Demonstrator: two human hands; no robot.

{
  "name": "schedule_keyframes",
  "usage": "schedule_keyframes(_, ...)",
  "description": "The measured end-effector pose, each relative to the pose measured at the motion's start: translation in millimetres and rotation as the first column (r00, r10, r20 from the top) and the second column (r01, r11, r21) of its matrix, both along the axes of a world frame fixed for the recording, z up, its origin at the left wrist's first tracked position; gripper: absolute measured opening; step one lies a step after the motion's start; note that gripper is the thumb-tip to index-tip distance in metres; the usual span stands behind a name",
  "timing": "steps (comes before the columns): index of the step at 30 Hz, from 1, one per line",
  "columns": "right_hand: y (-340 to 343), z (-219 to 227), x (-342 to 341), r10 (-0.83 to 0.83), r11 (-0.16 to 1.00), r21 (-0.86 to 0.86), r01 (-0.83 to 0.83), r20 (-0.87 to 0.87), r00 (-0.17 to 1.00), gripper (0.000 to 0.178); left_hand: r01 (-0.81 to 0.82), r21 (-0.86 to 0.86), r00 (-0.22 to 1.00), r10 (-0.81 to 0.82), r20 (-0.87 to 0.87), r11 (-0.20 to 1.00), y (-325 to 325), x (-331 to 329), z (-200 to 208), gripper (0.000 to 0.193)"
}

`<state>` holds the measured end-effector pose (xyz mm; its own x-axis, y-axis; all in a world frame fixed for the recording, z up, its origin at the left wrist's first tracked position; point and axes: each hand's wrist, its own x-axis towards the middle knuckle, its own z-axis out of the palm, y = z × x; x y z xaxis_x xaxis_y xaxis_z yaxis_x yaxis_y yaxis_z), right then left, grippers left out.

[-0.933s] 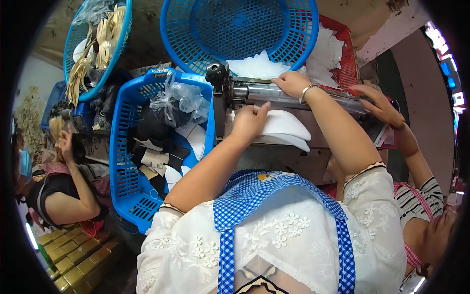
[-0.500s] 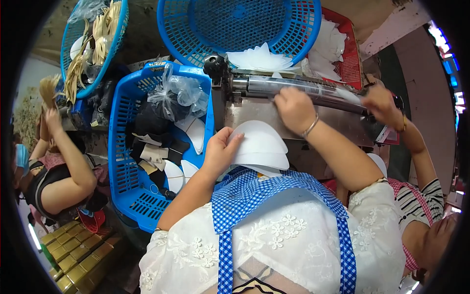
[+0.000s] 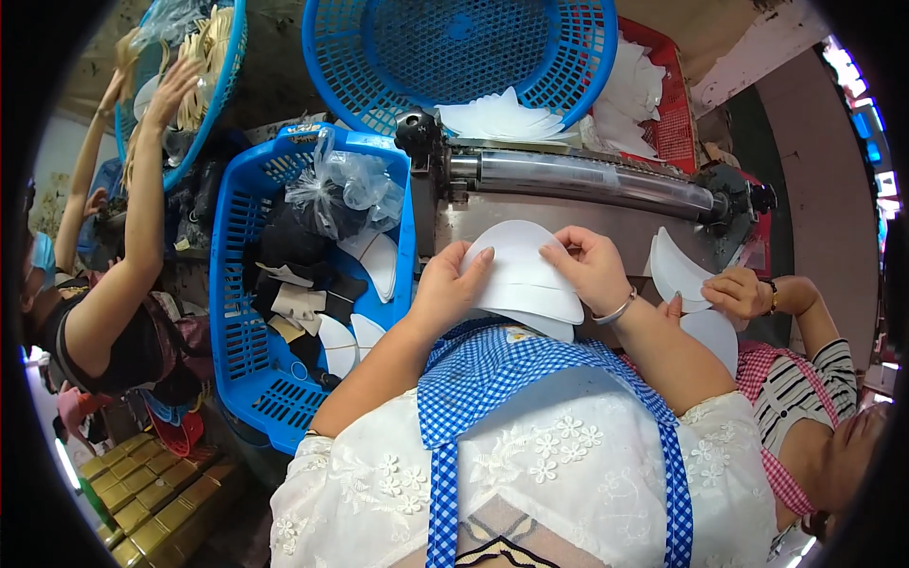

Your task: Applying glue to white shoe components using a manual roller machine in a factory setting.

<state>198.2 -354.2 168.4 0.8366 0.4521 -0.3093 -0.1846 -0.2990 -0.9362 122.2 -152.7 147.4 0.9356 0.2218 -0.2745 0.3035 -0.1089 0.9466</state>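
Note:
My left hand [image 3: 447,289] and my right hand [image 3: 589,267] both hold a stack of white curved pieces [image 3: 525,279] close to my chest, in front of a machine with a long metal roller [image 3: 587,178]. The left hand grips the stack's left edge, with a finger resting on top. On the upper right edge, the right hand's fingers pinch the top piece. More white pieces [image 3: 502,118] lie behind the roller at the rim of a round blue basket [image 3: 454,47].
A rectangular blue basket [image 3: 237,293] at my left holds dark and white pieces and a clear plastic bag [image 3: 346,185]. A red basket [image 3: 663,95] with white pieces stands at the back right. A person's hand [image 3: 739,292] at right holds white pieces. Another person at left reaches up to a basket [image 3: 175,85].
My right hand came back from the roller to the stack, and both hands drew the stack nearer to my chest. The person at left raised an arm to the upper basket.

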Motion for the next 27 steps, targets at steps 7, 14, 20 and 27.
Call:
schedule_keyframes(7, 3, 2, 22, 0.018, 0.952, -0.266, 0.149, 0.537, 0.843, 0.018, 0.102, 0.273, 0.992, -0.079, -0.095, 0.957, -2, 19, -7, 0.036)
schedule_keyframes(14, 39, -16, 152, 0.444, 0.665, -0.740, -0.099, 0.286, 0.849, 0.015, 0.056, 0.502, 0.997, -0.073, 0.014, 0.863, -14, 82, -19, 0.045)
schedule_keyframes(20, 34, 26, 109, 0.396, 0.907, -0.420, -0.032, 0.825, 0.403, 0.011, 0.211, 0.118, 0.977, -0.214, 0.007, 0.970, 19, 25, 5, 0.032)
schedule_keyframes(27, 7, 27, 18, 0.679, 0.734, -0.664, -0.139, 0.722, 0.135, 0.009, 0.049, -0.052, 0.996, -0.045, 0.076, 0.997, 32, -35, 21, 0.016)
